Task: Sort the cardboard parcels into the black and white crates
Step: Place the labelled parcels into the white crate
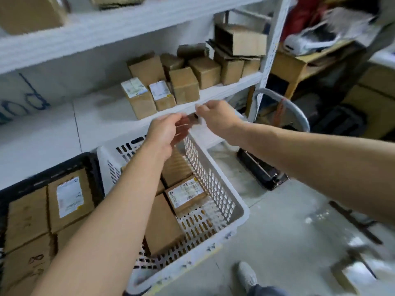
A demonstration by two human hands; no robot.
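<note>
Over the far end of the white crate (241, 201), my left hand (164, 133) and my right hand (218, 118) meet, fingers curled round a small brown parcel (192, 120). It is blurred and mostly hidden between them. Several cardboard parcels (186, 194) lie in the white crate, one with its label up. The black crate (64, 167) to the left holds several larger parcels (68, 199). More parcels (183, 84) stand on the white shelf (102, 116) just behind my hands.
An upper shelf (106, 24) carries more boxes. A grey trolley handle (299, 112) and a black base (260, 171) stand right of the white crate. Cluttered boxes and a table fill the far right. My shoe (245, 274) is on the concrete floor.
</note>
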